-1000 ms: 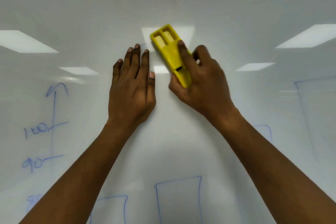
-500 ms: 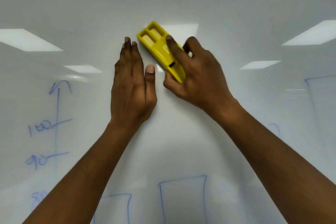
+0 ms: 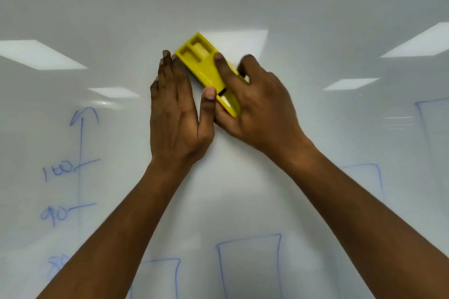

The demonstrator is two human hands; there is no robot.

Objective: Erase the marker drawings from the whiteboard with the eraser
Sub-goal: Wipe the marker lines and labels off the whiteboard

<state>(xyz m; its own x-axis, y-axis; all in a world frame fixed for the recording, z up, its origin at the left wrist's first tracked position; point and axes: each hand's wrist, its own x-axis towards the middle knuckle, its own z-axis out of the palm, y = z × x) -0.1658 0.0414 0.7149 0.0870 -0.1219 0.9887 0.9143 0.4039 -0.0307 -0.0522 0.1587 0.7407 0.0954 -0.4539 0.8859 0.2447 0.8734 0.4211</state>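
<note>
A yellow plastic eraser (image 3: pixel 206 68) lies pressed flat on the whiteboard (image 3: pixel 315 7), tilted up to the left. My right hand (image 3: pixel 255 109) grips it, index finger along its top. My left hand (image 3: pixel 177 114) rests flat on the board right beside it, fingers together, thumb touching the eraser's side. Blue marker drawings show on the board: an axis arrow (image 3: pixel 81 119) with "100" (image 3: pixel 58 171) and "90" (image 3: pixel 54 215) at the left, and bar outlines, one (image 3: pixel 249 264) at the bottom and another (image 3: pixel 364 177) at the right.
Ceiling light reflections glare on the glossy board, one (image 3: pixel 38 53) at the left and one (image 3: pixel 418 43) at the right. Another bar outline (image 3: pixel 160 277) sits at the bottom left, and a tall blue outline (image 3: pixel 430 114) at the far right edge.
My right hand slid the eraser leftward until it met my left hand. My left fingers closed together and the thumb came against the eraser.
</note>
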